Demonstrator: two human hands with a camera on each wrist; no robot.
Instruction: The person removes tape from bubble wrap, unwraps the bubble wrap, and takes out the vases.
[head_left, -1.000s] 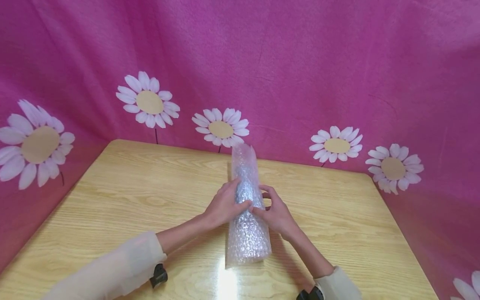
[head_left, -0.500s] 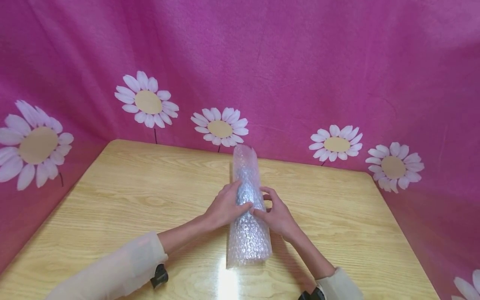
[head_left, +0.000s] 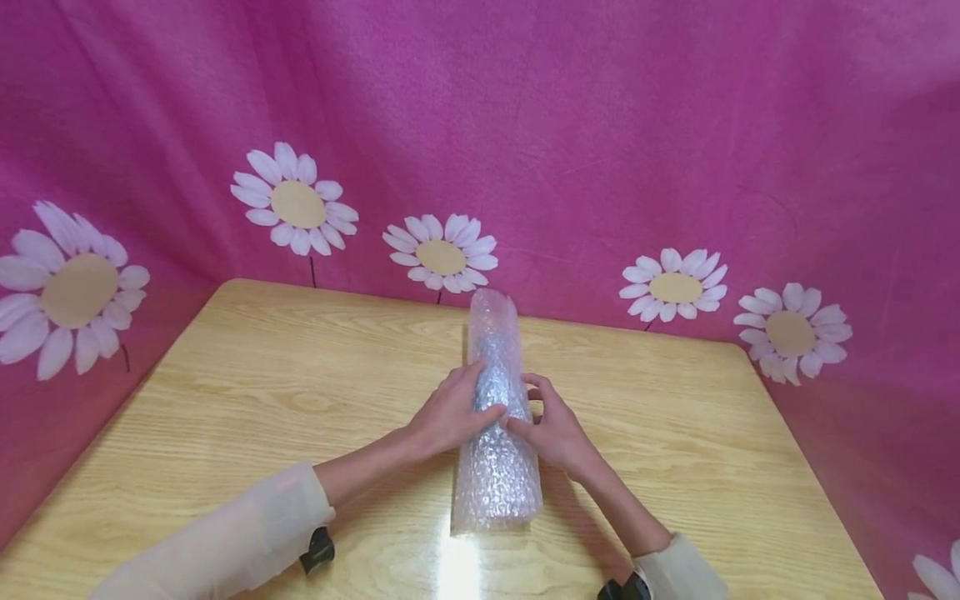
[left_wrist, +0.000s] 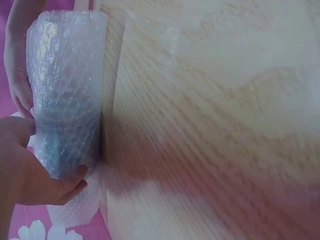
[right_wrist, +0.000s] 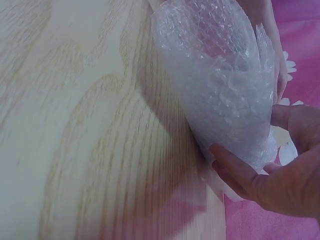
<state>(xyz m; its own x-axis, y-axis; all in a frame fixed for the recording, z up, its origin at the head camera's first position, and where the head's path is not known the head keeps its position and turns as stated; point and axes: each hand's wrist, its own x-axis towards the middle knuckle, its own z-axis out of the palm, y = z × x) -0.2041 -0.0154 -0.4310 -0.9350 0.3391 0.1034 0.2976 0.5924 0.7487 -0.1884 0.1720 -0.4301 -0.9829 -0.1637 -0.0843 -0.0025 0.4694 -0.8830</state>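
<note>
A roll of clear bubble wrap (head_left: 498, 487) lies lengthwise at the middle of the table, with something bluish showing dimly inside. My left hand (head_left: 450, 414) holds its left side, thumb across the top and fingers down along the flank. From the right, my right hand (head_left: 557, 429) holds the opposite side with curved fingers, its thumb on top close to the left thumb. Open layers show at the near end of the wrap (right_wrist: 225, 85) in the right wrist view. What the bluish object is cannot be made out through the wrap (left_wrist: 65, 110).
The light wooden table (head_left: 300, 367) has a glare spot near its front. A pink curtain (head_left: 562, 150) printed with white daisies hangs behind it and along both sides. A black strap (head_left: 318, 550) sits at the left sleeve.
Both hands keep their hold on the bubble wrap roll. Its far end has shifted very slightly to the right.
</note>
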